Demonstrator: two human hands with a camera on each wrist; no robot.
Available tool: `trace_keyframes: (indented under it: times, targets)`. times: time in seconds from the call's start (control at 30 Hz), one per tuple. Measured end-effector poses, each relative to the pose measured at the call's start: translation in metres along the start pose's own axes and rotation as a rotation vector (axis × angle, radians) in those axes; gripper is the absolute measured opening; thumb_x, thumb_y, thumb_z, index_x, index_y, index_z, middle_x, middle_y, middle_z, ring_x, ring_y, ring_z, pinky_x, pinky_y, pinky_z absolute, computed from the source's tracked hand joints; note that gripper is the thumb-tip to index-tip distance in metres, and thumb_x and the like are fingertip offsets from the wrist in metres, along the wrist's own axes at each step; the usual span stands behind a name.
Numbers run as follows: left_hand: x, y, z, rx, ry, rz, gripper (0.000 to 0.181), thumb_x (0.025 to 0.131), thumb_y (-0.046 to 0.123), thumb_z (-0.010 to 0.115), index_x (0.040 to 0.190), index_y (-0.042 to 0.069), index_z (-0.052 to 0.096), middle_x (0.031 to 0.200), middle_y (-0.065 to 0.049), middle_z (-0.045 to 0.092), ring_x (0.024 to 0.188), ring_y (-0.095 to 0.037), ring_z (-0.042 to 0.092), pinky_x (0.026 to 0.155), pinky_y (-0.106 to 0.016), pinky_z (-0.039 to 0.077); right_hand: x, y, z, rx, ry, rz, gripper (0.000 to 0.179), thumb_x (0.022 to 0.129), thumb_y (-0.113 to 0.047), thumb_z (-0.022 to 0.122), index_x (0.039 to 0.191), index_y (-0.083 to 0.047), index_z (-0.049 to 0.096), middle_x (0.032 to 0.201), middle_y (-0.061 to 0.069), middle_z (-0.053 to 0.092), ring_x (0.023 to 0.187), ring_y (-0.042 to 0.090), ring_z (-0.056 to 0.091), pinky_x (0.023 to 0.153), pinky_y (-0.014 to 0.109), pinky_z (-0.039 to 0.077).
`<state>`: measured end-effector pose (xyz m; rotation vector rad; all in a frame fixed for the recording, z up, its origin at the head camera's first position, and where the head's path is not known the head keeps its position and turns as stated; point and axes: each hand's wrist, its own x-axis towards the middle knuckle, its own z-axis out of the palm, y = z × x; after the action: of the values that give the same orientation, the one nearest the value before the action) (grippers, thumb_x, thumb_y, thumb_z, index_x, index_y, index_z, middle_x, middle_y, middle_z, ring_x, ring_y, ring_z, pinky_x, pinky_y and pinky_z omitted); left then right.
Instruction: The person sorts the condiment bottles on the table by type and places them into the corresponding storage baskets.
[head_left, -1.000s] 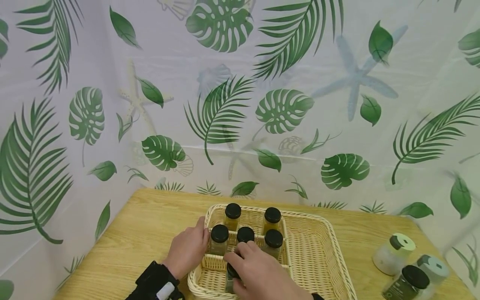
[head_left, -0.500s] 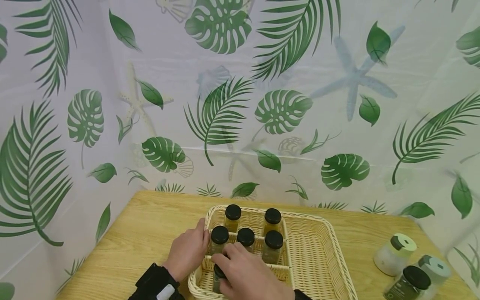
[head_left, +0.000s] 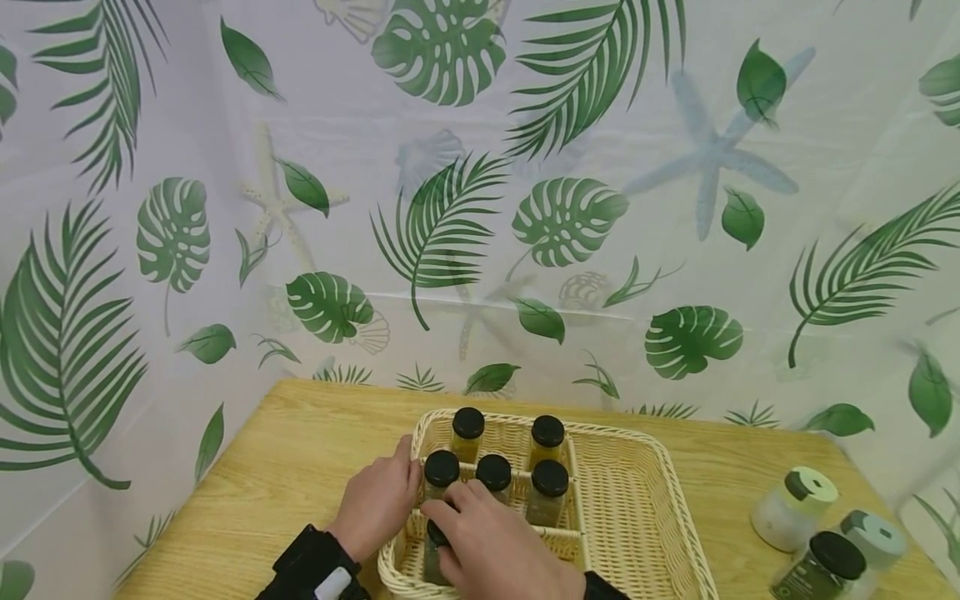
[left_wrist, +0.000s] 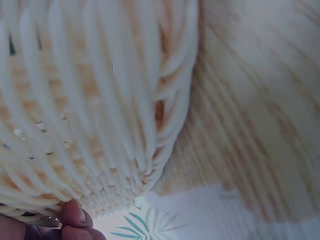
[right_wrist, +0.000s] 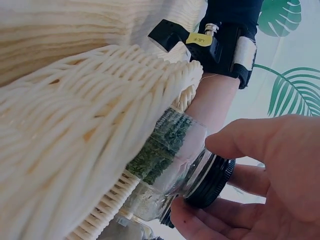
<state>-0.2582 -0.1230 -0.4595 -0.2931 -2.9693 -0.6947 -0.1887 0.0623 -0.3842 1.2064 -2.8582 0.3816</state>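
A wicker basket (head_left: 622, 500) with divided compartments stands on the wooden table. My left hand (head_left: 375, 504) grips its left rim; in the left wrist view, fingertips (left_wrist: 75, 215) curl over the woven edge. With my right hand (head_left: 498, 546) I hold a glass spice jar (head_left: 434, 557) by its black lid, upright in the front left compartment. Thumb and fingers surround that lid (right_wrist: 215, 180) in the right wrist view, where dried green herbs (right_wrist: 162, 145) show through the glass. Behind it, several more black-lidded jars (head_left: 550, 483) fill the middle and back compartments.
Right of the basket stand a white jar with a pale green lid (head_left: 795, 508), one with a grey-green lid (head_left: 873, 537) and a dark-lidded labelled jar (head_left: 821, 567). A leaf-patterned sheet (head_left: 480, 333) rises behind the table (head_left: 300, 442).
My right hand has shifted left with the herb jar, towards the basket's left wall, mostly in the first half second. My left hand has stayed on the rim.
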Motion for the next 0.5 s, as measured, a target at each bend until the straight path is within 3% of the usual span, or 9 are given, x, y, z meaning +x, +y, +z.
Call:
trace_keyframes:
  times: [0.2, 0.5]
  targets:
    - [0.0007, -0.0003, -0.0002, -0.013, -0.011, -0.004, 0.045, 0.108, 0.027, 0.044, 0.142, -0.003, 0.048, 0.051, 0.001, 0.044, 0.039, -0.015, 0.038, 0.040, -0.029, 0.025, 0.0018, 0.0031, -0.0005, -0.016, -0.038, 0.024, 0.040, 0.096, -0.026, 0.070, 0.134, -0.017, 0.062, 0.115, 0.000, 0.063, 0.099, 0.015, 0.058, 0.078, 0.024, 0.051]
    - [0.0001, -0.0006, -0.0019, -0.029, -0.019, -0.001, 0.045, 0.109, 0.026, 0.043, 0.143, -0.003, 0.047, 0.051, 0.001, 0.044, 0.039, -0.015, 0.037, 0.042, -0.029, 0.024, 0.0002, 0.0053, -0.0006, -0.011, -0.009, 0.014, 0.048, 0.093, -0.023, 0.072, 0.139, -0.018, 0.058, 0.116, 0.001, 0.063, 0.095, 0.014, 0.058, 0.077, 0.024, 0.050]
